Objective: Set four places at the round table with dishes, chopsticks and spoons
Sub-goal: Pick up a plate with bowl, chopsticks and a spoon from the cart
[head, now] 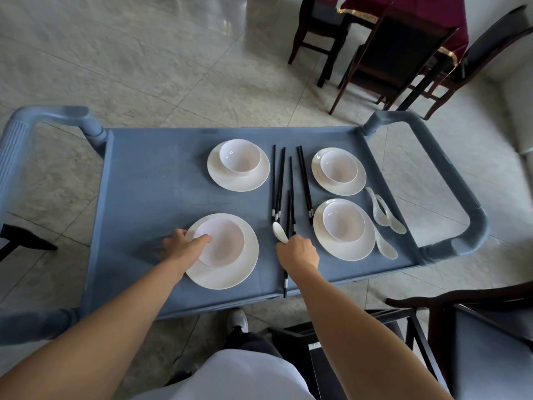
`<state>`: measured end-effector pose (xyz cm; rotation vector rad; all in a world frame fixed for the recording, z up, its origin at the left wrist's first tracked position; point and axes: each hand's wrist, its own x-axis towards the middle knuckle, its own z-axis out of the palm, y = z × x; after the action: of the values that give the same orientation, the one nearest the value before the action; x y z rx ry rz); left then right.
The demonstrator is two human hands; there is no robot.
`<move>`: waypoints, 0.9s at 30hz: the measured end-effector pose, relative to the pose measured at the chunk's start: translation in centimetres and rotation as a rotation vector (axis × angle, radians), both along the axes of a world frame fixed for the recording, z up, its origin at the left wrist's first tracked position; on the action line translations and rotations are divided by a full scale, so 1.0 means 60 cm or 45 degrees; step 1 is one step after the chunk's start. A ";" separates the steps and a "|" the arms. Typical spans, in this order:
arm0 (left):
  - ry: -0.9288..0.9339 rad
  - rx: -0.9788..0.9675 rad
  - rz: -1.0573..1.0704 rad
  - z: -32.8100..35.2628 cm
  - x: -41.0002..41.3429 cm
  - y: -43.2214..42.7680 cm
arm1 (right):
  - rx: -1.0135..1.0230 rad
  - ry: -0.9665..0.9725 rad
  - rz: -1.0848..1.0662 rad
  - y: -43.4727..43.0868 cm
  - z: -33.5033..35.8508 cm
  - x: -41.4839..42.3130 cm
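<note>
Two grips busy: left grip [184, 243] pinches the bowl [223, 243] rim on its plate [230, 272], blue cart [161, 180] surface stretching leftward. Right grip [298, 251] clasps spoon [279, 230] and chopsticks [289, 215], whose tails overhang the cart's near edge.

Soft, even daylight fills the room. A pale streak of glare lies on the floor [227, 27] at the upper middle of the frame, and small highlights sit in the bowls [239, 160]. Shadows are faint: a blurred grey patch on the cart [161, 180] beside the left hand [178, 245]. The centre is sharp. The wide lens bends the cart's handles [17, 148] at both edges and stretches the forearms [86, 327] at the bottom.
</note>
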<state>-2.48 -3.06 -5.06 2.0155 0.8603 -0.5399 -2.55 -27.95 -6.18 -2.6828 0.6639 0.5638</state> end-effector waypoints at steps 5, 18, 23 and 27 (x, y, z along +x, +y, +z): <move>0.001 0.024 -0.018 0.004 -0.002 -0.001 | 0.147 0.015 -0.070 -0.011 0.001 0.002; 0.019 0.034 -0.045 0.008 -0.001 0.002 | 1.104 -0.196 -0.622 -0.015 0.023 -0.001; 0.026 -0.017 -0.022 0.009 0.002 0.006 | 1.556 -0.376 -0.865 0.002 0.037 -0.021; 0.034 -0.042 -0.006 0.007 0.002 0.008 | 1.783 -0.437 -0.857 0.005 0.058 -0.020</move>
<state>-2.36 -2.58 -4.64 1.9845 0.8574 -0.5810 -3.73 -27.66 -2.72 -1.1098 0.6389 0.1956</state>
